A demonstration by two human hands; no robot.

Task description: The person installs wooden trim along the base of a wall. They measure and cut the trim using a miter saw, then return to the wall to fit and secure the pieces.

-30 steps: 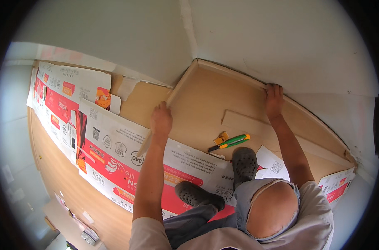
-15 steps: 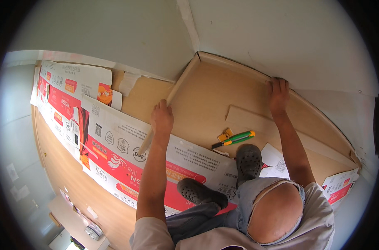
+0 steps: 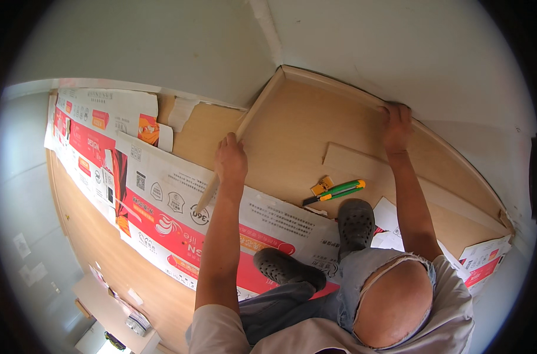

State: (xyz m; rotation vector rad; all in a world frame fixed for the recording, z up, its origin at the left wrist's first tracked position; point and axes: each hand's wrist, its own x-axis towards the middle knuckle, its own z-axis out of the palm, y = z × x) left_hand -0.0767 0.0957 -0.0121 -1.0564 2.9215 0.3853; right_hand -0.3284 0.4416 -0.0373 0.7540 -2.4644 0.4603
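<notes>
My left hand (image 3: 231,159) is closed round a wood-coloured skirting strip (image 3: 260,106), which runs from the wall corner back toward me, its near end over printed cardboard. Along the right wall lies a second skirting strip (image 3: 333,85), meeting the first at the corner. My right hand (image 3: 397,128) has its fingers curled over this second strip, against the wall; its fingertips are partly hidden. Between my arms, a green and black utility knife (image 3: 341,190) rests on the wooden floor beside a small yellow case (image 3: 323,185).
A loose wood-coloured board (image 3: 375,167) lies on the floor near my right forearm. Red and white cardboard sheets (image 3: 180,203) cover the floor to the left and under my clogs (image 3: 289,268). Grey walls (image 3: 221,53) close in the far corner. More cardboard (image 3: 484,259) lies at the right.
The view has shifted slightly. Both hands stay at about the same spots on the strips, and the knife and yellow case lie unmoved.
</notes>
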